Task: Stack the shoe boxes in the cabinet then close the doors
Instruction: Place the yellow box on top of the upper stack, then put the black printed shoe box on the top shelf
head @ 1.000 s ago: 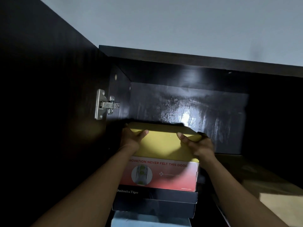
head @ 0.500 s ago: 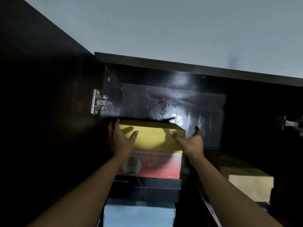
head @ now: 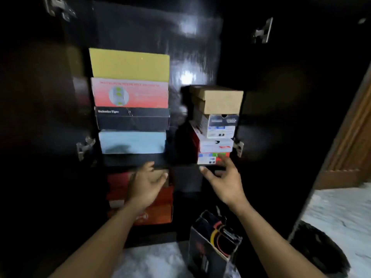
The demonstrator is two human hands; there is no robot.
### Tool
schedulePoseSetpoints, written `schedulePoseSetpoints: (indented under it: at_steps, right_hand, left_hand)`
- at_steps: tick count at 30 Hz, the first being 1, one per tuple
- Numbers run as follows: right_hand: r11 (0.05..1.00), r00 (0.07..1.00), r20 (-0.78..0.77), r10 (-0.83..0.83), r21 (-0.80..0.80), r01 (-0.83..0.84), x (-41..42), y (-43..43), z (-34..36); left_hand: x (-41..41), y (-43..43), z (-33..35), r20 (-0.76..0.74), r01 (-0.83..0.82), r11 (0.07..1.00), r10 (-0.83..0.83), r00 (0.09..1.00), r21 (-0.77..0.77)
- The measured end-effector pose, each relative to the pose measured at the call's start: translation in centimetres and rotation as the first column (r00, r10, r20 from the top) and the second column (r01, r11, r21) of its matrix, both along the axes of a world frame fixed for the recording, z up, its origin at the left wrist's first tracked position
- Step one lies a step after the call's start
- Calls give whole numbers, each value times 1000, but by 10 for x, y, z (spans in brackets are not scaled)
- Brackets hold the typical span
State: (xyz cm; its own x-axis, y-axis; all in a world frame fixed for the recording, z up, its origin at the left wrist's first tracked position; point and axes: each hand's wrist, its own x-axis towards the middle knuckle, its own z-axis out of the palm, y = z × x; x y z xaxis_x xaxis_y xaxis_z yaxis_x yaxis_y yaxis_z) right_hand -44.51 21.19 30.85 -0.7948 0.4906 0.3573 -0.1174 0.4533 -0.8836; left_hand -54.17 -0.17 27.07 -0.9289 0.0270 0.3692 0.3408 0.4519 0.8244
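Note:
Inside the dark open cabinet [head: 200,47] stand two stacks of shoe boxes. The left stack is topped by a yellow box [head: 129,65], over a red-pink box [head: 130,95], a black box [head: 132,118] and a light blue box [head: 132,142]; red boxes [head: 160,205] lie on the shelf below. The right stack has a brown cardboard box [head: 220,101] over several white and red boxes [head: 216,145]. My left hand [head: 145,185] and my right hand [head: 224,179] hover empty in front of the shelves, fingers apart, touching no box.
Both cabinet doors stand open, with metal hinges [head: 263,32] showing on each side. An open black box with red cords [head: 216,237] stands on the pale marble floor [head: 341,213] below my right arm. A wooden door frame [head: 349,149] is at the right.
Both hands have let go of the yellow box and dropped down. The view has tilted from the cabinet's top down to the lower shelves and floor.

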Motion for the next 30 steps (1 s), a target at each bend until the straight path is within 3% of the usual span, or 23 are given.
schedulePoseSetpoints:
  at_steps: [5,9,17,21,26,30]
  right_hand:
    - [989,972,228,-62,-117,91,75,22,-125]
    - [962,943,328,-64,-230,145,100,34,-193]
    - [957,924,377,-65,-240,165,87,83,-253]
    - [949,929,369,-25,-284,139,73,99,-264]
    - [936,929,369,36,-337,98,65,107,-270]
    - [867,947,314,68,-488,99,62,100,-271]
  left_hand:
    - [69,42,-111,279,135,985,-100,955,-109]
    - [94,82,-162,354,221,946,-128,927,-236]
    - [81,152,-202,154,369,760,-342,927,-534]
    - [61,167,-213,139,411,648,-429,893,-641]
    - [63,161,-221,98,346,604,-405,909,-718]
    - [73,147,-216,127,286,559,-306,944,-779]
